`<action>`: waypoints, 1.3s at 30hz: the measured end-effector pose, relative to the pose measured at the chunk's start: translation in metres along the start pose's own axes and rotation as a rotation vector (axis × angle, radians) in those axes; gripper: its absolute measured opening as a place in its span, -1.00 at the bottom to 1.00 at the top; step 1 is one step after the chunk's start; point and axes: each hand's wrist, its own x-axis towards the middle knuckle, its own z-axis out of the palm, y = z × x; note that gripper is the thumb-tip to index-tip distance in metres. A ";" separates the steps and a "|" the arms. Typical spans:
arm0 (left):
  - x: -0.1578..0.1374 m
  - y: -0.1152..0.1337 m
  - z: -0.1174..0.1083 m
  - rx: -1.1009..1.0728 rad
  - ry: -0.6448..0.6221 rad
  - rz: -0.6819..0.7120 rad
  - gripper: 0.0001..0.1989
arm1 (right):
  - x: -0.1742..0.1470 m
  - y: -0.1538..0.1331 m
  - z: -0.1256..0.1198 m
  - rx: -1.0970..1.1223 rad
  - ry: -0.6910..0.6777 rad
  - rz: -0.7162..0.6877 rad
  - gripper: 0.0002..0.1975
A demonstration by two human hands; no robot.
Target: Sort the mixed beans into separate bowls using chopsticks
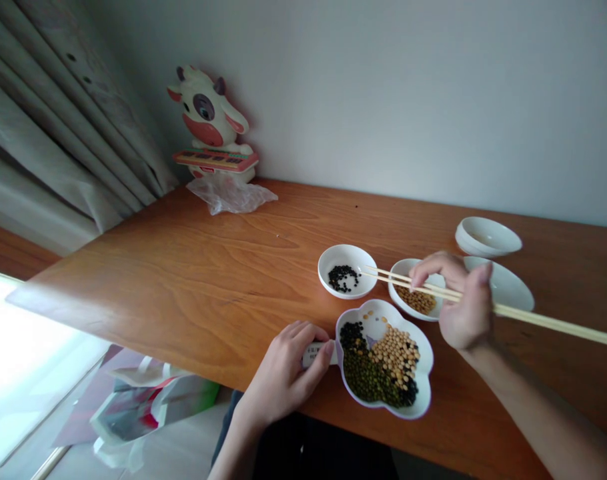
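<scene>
On a brown wooden table (223, 267), close to the front edge, sits a white scalloped dish (423, 387) with a short handle (312, 355). Inside, green beans (371, 383) cover the lower part, tan beans (391, 347) heap at the upper right, and dark beans gather at the upper left and lower right, with a few yellow pieces near the top rim.

Just behind it stands a round white bowl (328, 257) holding a small scatter of black beans (342, 277). To its right, a second bowl (403, 268) holds yellow-brown pieces (416, 300), partly hidden by a hand. Farther right are a third bowl (508, 287) and, behind that, a fourth (466, 237); their contents are unclear from here.

The person's left hand (289, 373) rests low beside the dish, thumb and fingers pinching its handle. The right hand (461, 303) is raised above the second bowl, thumb upright, fingers curled, gripping a pair of pale chopsticks (553, 322). These slant leftward, their tips slightly parted over the black-bean bowl's right side; I cannot tell whether they hold a bean.
</scene>
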 end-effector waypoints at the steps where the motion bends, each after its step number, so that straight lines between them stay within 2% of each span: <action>1: 0.000 0.000 0.000 -0.004 0.003 0.002 -0.78 | 0.006 -0.001 0.001 -0.011 -0.042 0.020 -0.25; 3: 0.000 0.000 0.000 -0.011 0.007 0.006 -0.78 | 0.018 -0.008 -0.002 -0.012 -0.146 0.040 -0.24; 9: 0.000 0.001 -0.001 0.000 0.010 0.005 -0.77 | 0.042 -0.038 -0.018 -0.072 -0.647 0.014 -0.27; 14: 0.000 0.003 0.000 0.014 0.014 -0.010 -0.76 | 0.034 -0.037 -0.009 -0.108 -0.817 -0.042 -0.37; 22: -0.004 0.001 0.000 0.031 -0.004 -0.037 -0.76 | 0.024 -0.026 0.000 -0.110 -0.894 -0.036 -0.34; 39: -0.002 0.001 -0.001 0.026 -0.013 -0.040 -0.78 | 0.020 -0.018 0.005 -0.021 -0.857 -0.021 -0.35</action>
